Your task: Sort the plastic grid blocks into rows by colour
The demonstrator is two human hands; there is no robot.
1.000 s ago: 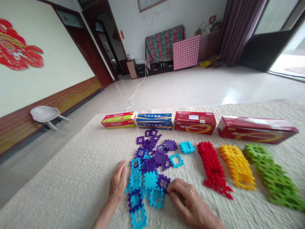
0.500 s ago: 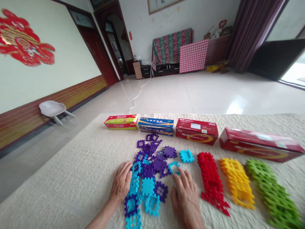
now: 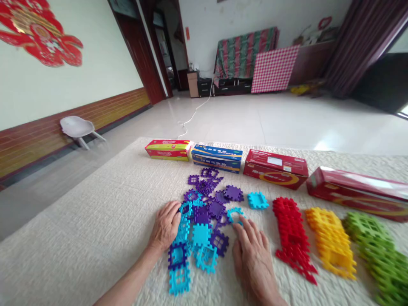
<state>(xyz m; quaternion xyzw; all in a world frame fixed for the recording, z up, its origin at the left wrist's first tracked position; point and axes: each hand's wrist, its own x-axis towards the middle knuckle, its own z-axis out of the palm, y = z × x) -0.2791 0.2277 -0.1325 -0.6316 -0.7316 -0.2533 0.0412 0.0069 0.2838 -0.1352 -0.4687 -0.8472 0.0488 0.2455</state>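
A loose heap of purple and cyan interlocking square tiles (image 3: 204, 208) lies on a cream quilted cloth (image 3: 95, 229). My left hand (image 3: 165, 227) rests flat at the heap's left edge, fingers stretched out and touching a cyan tile (image 3: 185, 229). My right hand (image 3: 253, 253) lies flat at the heap's right side, fingers spread, its fingertips at a cyan frame tile (image 3: 235, 213). Neither hand holds anything.
Rows of red tiles (image 3: 293, 238), yellow tiles (image 3: 331, 242) and green tiles (image 3: 376, 250) lie to the right. Several boxes line the cloth's far edge: a red-yellow box (image 3: 167, 150), a blue box (image 3: 217, 157), a red box (image 3: 276, 168), a long red box (image 3: 357, 192). Beyond is tiled floor with a white chair (image 3: 76, 127).
My right hand opened from a curled grip near a purple tile and slid up and forward to the cyan frame tile. The camera view shifted left; my left hand stayed put.
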